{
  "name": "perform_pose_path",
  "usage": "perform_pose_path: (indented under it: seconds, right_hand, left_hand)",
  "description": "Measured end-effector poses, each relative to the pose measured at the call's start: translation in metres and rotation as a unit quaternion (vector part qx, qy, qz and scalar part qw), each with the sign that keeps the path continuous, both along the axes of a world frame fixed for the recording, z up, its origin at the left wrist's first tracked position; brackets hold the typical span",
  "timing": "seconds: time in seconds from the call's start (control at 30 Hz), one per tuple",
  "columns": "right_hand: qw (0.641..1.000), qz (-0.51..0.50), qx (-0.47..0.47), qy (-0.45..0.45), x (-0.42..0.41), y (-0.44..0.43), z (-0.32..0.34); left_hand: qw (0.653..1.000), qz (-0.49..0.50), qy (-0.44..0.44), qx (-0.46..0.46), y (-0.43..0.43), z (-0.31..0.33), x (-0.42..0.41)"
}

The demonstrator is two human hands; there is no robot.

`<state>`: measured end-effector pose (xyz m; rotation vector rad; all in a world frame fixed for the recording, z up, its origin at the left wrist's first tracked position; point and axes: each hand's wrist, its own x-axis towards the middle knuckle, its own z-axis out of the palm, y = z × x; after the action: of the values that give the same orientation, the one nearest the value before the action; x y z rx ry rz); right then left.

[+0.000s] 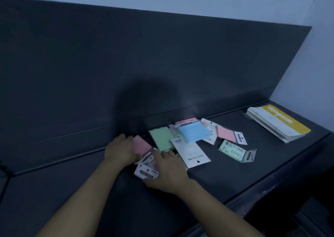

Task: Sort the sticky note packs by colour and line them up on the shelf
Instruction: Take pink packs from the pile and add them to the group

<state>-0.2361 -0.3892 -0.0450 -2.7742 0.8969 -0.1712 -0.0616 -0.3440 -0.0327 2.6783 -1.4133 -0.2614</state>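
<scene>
Several sticky note packs lie in a loose pile on the dark shelf [226,179]. My left hand [120,149] grips a pink pack [141,145] at the pile's left end. My right hand [169,170] holds a pack with a white "STICKY NOTE" header card [145,171] just below it. Beside them lie a green pack [161,140], a blue pack [194,132], a white-backed pack [191,152], another pink pack [227,133] and a green pack [236,150] lying apart at the right.
A stack of flat packets with a yellow-and-white cover [278,122] sits at the shelf's far right near the wall. A dark back panel [126,65] rises behind the shelf. The shelf's front edge [271,188] runs diagonally at the right.
</scene>
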Motion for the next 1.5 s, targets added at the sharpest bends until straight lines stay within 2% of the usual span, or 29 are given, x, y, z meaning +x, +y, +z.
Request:
perform_pose_path:
  seconds: [0.13, 0.2, 0.33, 0.47, 0.6, 0.73, 0.8, 0.87, 0.97, 1.1, 1.2, 1.37, 1.5]
  right_hand:
    - [0.999, 0.007, 0.049, -0.012, -0.002, 0.002, 0.004]
    - [0.994, 0.006, 0.108, -0.027, -0.001, 0.005, 0.008]
    - [0.979, 0.017, 0.194, -0.057, 0.005, 0.016, 0.006]
    - [0.959, 0.007, 0.248, -0.134, 0.006, 0.024, 0.005]
    - [0.927, 0.014, 0.309, -0.209, 0.012, 0.041, 0.012]
    - [0.888, 0.048, 0.363, -0.277, 0.028, 0.072, 0.021]
    - [0.88, 0.058, 0.365, -0.3, 0.039, 0.088, 0.024]
    - [0.873, 0.07, 0.383, -0.292, 0.05, 0.106, 0.027]
    - [0.841, 0.095, 0.462, -0.266, 0.063, 0.139, 0.037]
    - [0.813, 0.133, 0.512, -0.245, 0.082, 0.191, 0.044]
    - [0.81, 0.148, 0.511, -0.247, 0.103, 0.233, 0.04]
    - [0.815, 0.154, 0.503, -0.242, 0.145, 0.291, 0.034]
    - [0.836, 0.154, 0.472, -0.234, 0.181, 0.329, 0.026]
  left_hand:
    - [0.995, 0.068, 0.018, 0.069, 0.015, 0.003, -0.007]
    - [0.989, 0.107, 0.06, 0.088, 0.028, 0.002, -0.008]
    - [0.957, 0.184, 0.219, -0.053, 0.061, -0.004, -0.016]
    - [0.922, 0.231, 0.249, -0.185, 0.093, -0.008, -0.03]
    - [0.836, 0.294, 0.349, -0.305, 0.125, -0.007, -0.037]
    - [0.777, 0.342, 0.347, -0.398, 0.166, -0.002, -0.041]
    - [0.749, 0.365, 0.342, -0.434, 0.188, 0.001, -0.039]
    - [0.723, 0.384, 0.337, -0.464, 0.21, 0.006, -0.036]
    - [0.699, 0.404, 0.324, -0.493, 0.245, 0.012, -0.033]
    - [0.692, 0.434, 0.291, -0.498, 0.298, 0.017, -0.022]
    - [0.689, 0.451, 0.272, -0.497, 0.34, 0.018, -0.009]
    - [0.718, 0.47, 0.226, -0.461, 0.405, 0.022, 0.023]
    - [0.746, 0.472, 0.215, -0.417, 0.45, 0.019, 0.06]
